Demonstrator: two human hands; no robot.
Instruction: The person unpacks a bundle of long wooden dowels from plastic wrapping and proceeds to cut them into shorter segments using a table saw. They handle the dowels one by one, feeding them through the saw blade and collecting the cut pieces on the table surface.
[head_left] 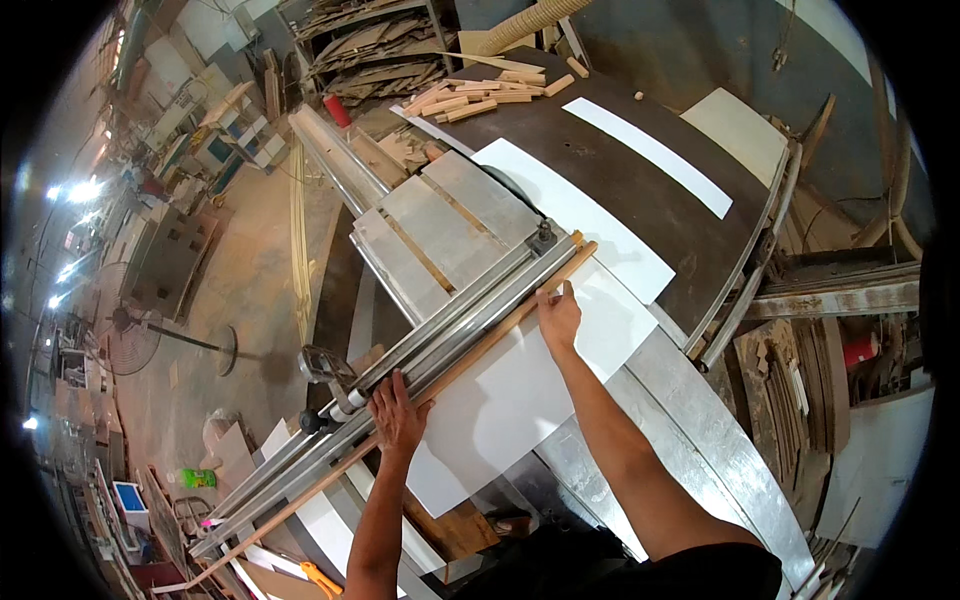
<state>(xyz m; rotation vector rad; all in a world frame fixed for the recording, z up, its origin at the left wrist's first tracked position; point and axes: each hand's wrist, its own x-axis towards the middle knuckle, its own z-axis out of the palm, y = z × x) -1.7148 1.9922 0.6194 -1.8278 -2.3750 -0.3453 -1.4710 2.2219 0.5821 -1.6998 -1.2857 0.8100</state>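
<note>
White sheet [510,385] lies along the wooden strip [480,348], its near corner overhanging the metal counter [700,455]; left hand [398,418] fingers spread over the rail [490,312], right hand [558,318] fingers bent (pinch: cannot tell), so uneven pressure might skew it.

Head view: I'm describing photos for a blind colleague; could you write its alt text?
A person's left hand lies across a metal rail beside a wooden strip; the right hand touches the strip, beside a white sheet. Wood blocks lie on a dark table beyond.
</note>
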